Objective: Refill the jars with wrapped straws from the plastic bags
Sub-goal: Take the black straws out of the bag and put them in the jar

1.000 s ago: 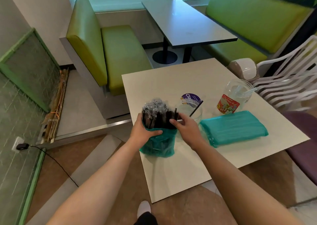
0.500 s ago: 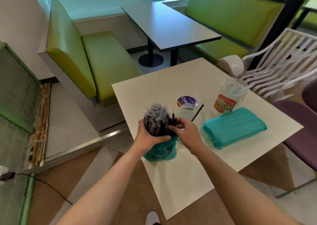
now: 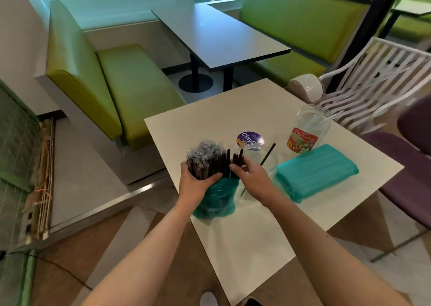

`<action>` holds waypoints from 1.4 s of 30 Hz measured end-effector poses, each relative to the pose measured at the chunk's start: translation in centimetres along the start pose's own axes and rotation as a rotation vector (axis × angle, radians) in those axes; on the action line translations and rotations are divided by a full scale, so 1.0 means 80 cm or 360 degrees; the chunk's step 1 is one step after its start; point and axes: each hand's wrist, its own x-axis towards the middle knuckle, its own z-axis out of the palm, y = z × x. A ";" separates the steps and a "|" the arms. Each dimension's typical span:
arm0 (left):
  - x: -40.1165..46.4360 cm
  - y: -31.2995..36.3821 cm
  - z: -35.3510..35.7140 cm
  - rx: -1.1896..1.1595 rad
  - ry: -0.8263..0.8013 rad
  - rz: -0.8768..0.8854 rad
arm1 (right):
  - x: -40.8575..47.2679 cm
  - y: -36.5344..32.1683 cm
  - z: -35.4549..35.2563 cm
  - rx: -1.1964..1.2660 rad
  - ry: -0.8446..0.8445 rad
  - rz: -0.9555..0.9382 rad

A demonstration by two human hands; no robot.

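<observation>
A teal plastic bag (image 3: 214, 200) stands upright near the front left of the white table (image 3: 256, 231), with a bundle of black wrapped straws (image 3: 207, 159) sticking out of its top. My left hand (image 3: 197, 184) grips the bundle and bag from the left. My right hand (image 3: 250, 178) pinches a few of the black straws (image 3: 235, 159) at the bundle's right side. Just behind my right hand is a clear jar (image 3: 268, 158) with one black straw (image 3: 268, 154) leaning in it. A second clear jar (image 3: 307, 130) with a red label holds white wrapped straws.
A flat teal bag (image 3: 317, 170) of straws lies on the table's right side. A purple round lid (image 3: 249, 138) lies behind the near jar. A white slatted chair (image 3: 373, 77) and a purple seat (image 3: 408, 165) stand to the right; green benches and a dark table (image 3: 221, 35) lie beyond.
The view has swung left and down a little. My right hand has closed on a few straws at the bundle's right edge and they now stand slightly apart from the rest.
</observation>
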 end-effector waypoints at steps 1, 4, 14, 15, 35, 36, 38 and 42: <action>0.000 0.001 0.002 0.0002 0.0010 -0.0004 | 0.001 0.000 -0.001 -0.0021 0.0021 -0.0025; -0.001 0.008 0.012 -0.0007 0.0039 -0.0009 | 0.008 -0.002 -0.006 -0.0116 0.0035 -0.0151; -0.003 0.013 0.034 0.0005 0.0116 -0.0032 | 0.017 -0.006 -0.017 -0.0182 -0.0013 -0.0183; -0.002 0.013 0.034 0.0000 0.0129 -0.0042 | 0.017 -0.007 -0.018 -0.0169 -0.0022 -0.0187; 0.006 0.017 0.033 0.0013 0.0059 -0.0074 | 0.031 -0.089 -0.093 0.0004 0.0252 -0.0307; 0.005 0.017 0.034 0.0020 0.0056 -0.0074 | 0.031 -0.088 -0.093 -0.0024 0.0233 -0.0302; 0.006 0.017 0.035 0.0030 0.0049 -0.0063 | 0.031 -0.080 -0.086 -0.0080 0.0205 -0.0284; 0.007 0.014 0.038 0.0045 0.0029 -0.0039 | 0.029 -0.056 -0.061 -0.0222 0.0109 -0.0230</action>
